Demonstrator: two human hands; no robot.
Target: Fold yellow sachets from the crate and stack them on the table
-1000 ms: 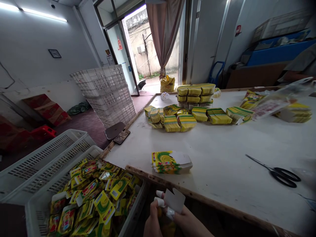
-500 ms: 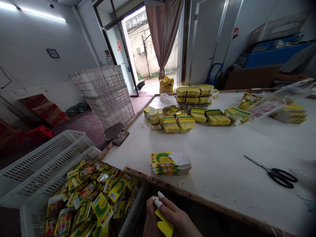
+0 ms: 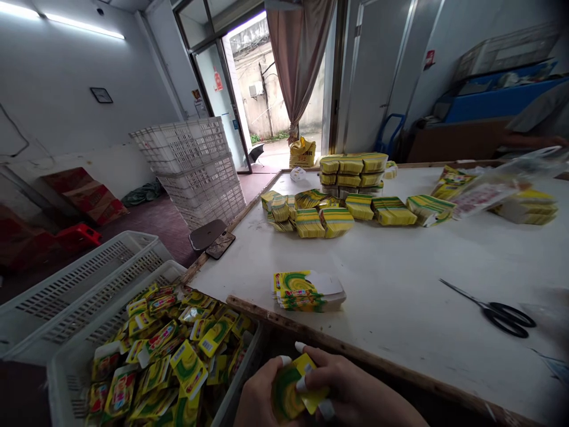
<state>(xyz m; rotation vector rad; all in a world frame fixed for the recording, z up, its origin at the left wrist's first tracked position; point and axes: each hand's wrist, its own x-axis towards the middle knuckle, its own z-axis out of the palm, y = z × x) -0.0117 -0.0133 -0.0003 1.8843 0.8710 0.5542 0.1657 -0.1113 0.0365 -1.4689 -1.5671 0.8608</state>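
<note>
Yellow-and-green printed carton (image 3: 288, 382): located between the fingers of both hands, below the near edge of the desk (image 3: 391, 261). The left hand (image 3: 258, 394) has its fingers closed on the carton's left side; the right hand (image 3: 351, 379) has its fingers pressed on the right side. White coverings show on several fingertips.

Handling: probably light, thin card, fairly stiff along the folds but easily creased on the panels; the printed face may be slippery. Grip by the side edges with low pressure.

Layout, left to right: the slatted plastic crate (image 3: 66, 379), holding loose cartons (image 3: 189, 365), lies left of the fingers; a carton stack (image 3: 306, 293) rests on the desk just beyond them; black-handled scissors (image 3: 489, 309) lie well to their right.

Limits of view: the picture's lower edge cuts off the crate and left hand. The carton's underside and contents are hidden, as are some right fingertips.
</note>
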